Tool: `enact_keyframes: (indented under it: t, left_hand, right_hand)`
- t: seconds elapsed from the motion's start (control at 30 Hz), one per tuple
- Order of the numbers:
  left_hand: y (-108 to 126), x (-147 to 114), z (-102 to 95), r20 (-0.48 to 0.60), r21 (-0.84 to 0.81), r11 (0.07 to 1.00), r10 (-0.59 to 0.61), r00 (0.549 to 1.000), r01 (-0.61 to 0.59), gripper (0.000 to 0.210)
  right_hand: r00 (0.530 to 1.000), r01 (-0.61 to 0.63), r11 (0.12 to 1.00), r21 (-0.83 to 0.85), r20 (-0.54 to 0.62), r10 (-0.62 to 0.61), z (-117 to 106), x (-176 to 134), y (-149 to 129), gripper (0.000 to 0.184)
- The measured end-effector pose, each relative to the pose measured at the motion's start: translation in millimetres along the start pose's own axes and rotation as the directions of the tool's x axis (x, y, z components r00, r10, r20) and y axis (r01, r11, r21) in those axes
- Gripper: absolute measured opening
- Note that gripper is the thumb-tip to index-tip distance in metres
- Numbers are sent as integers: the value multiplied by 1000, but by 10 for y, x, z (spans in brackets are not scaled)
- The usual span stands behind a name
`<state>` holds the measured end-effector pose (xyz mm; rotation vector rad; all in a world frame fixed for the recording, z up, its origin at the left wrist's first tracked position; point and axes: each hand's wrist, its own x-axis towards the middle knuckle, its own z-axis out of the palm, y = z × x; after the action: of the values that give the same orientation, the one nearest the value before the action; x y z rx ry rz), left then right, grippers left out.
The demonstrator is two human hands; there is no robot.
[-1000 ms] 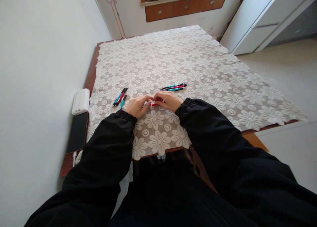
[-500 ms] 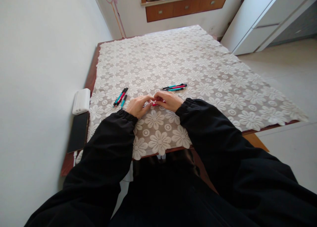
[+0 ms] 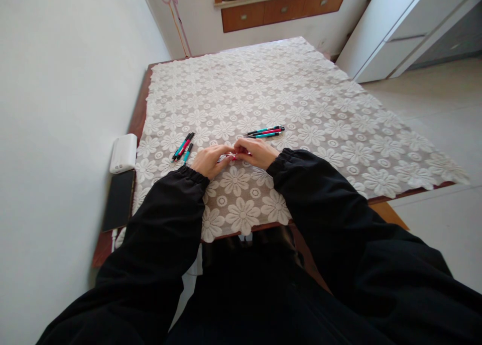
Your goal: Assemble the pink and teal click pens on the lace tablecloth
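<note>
My left hand and my right hand meet over the lace tablecloth near the table's front edge, fingertips touching. Pinched in my right fingers is a small red pen part, mostly covered by the fingers. My left fingers are closed at its other side; what they grip is too small to make out. Beside my left hand lies a short blue pen piece with a black end. A blue and a red pen piece lie just beyond it. Several blue and red pens lie together beyond my right hand.
A white power bank and a dark phone with a white cable sit along the left table edge by the wall. Lace tablecloth covers the table. Wooden drawers and a white cabinet stand beyond it.
The red part between my fingers shows less than before, more covered by my right fingers. Both hands stay in the same place, and the pens have not moved.
</note>
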<state>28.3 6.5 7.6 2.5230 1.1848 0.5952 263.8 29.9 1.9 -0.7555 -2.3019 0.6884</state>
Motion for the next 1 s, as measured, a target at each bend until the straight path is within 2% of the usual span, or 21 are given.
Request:
enact_keyframes:
  t: [0.47, 1.0]
  left_hand:
    - [25, 9, -12, 10, 14, 1000, 18, 1000, -18, 38]
    - [27, 2, -14, -33, 69, 998, 8, 999, -6, 34]
  right_hand:
    - [1000, 10, 1000, 4, 10, -10, 17, 4, 28, 11]
    - [999, 28, 999, -47, 44, -26, 10, 4, 32, 9]
